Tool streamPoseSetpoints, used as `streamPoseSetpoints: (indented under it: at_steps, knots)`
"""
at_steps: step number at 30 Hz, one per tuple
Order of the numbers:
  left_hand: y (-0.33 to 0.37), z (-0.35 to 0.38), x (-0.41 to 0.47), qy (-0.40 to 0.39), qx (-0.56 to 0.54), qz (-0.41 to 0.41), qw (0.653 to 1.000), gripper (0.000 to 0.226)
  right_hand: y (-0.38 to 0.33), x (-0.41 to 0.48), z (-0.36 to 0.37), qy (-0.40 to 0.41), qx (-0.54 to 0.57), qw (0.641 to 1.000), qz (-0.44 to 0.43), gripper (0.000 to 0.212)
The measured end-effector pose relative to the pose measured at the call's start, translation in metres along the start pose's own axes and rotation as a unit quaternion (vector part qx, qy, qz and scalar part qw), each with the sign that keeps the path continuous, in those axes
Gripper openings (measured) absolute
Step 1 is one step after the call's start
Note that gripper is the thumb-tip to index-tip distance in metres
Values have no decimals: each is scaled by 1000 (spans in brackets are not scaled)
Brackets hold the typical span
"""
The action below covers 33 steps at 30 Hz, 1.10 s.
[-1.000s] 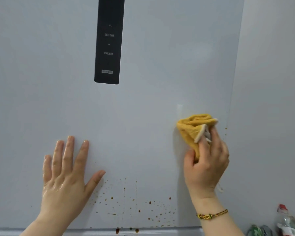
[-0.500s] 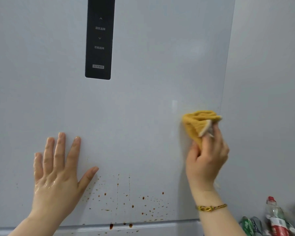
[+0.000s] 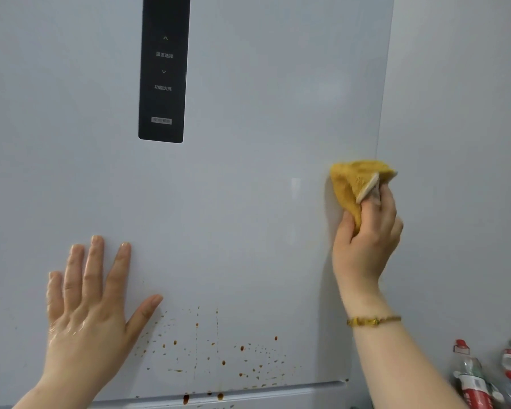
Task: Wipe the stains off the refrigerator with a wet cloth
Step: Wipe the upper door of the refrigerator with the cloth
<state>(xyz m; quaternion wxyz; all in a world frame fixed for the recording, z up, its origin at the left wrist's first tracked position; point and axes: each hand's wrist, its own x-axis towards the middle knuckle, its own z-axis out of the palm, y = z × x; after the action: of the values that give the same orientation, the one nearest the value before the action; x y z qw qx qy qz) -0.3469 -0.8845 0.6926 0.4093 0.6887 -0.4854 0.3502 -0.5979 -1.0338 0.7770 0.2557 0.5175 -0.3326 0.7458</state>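
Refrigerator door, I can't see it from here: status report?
Left hand flat on refrigerator door. Right hand grips yellow cloth at door's right edge. Brown stains low on door, not yet wiped. Nothing blocks them.

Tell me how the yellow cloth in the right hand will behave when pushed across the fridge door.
The yellow cloth is probably floppy: it sits bunched in folds where the right hand grips it. It likely weighs little, since a few fingers hold it up. Pressed on the smooth door, it should flatten and conform.

Head camera (wide-angle) faces the refrigerator door [image 3: 248,202] from close up.
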Motion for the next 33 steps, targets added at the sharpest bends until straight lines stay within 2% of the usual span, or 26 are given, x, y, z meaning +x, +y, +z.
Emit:
streamPoseSetpoints:
  at_steps: [4, 6, 12, 17, 21, 25, 27, 33]
  knots:
    - [1, -2, -2, -12, -11, -6, 1000, 80, 21, -96, -28, -42, -9, 999, -32, 34]
    - [2, -2, -2, -8, -12, -6, 1000, 80, 25, -115, -36, -62, -7, 997, -35, 34]
    - [0, -5, -2, -16, -2, 0, 1000, 79, 23, -58, -21, -42, 5, 997, -60, 39]
    - [-7, 1, -4, -3, -14, 2, 1000, 75, 2, -9, -4, -20, 17, 999, -31, 43]
    - [-7, 1, -1, -6, -13, 5, 1000, 75, 12, -56, -15, -32, -9, 996, -80, 32]
    - [-6, -2, -3, -20, -4, 7, 1000, 75, 26, -152, -46, -133, -13, 978, -160, 30]
    - [-6, -3, -3, -25, -2, 10, 1000, 76, 34, -178, -54, -153, -21, 967, -204, 27]
    - [-10, -7, -6, -9, -1, 29, 1000, 68, 25, -122, -45, -110, -47, 957, -263, 20]
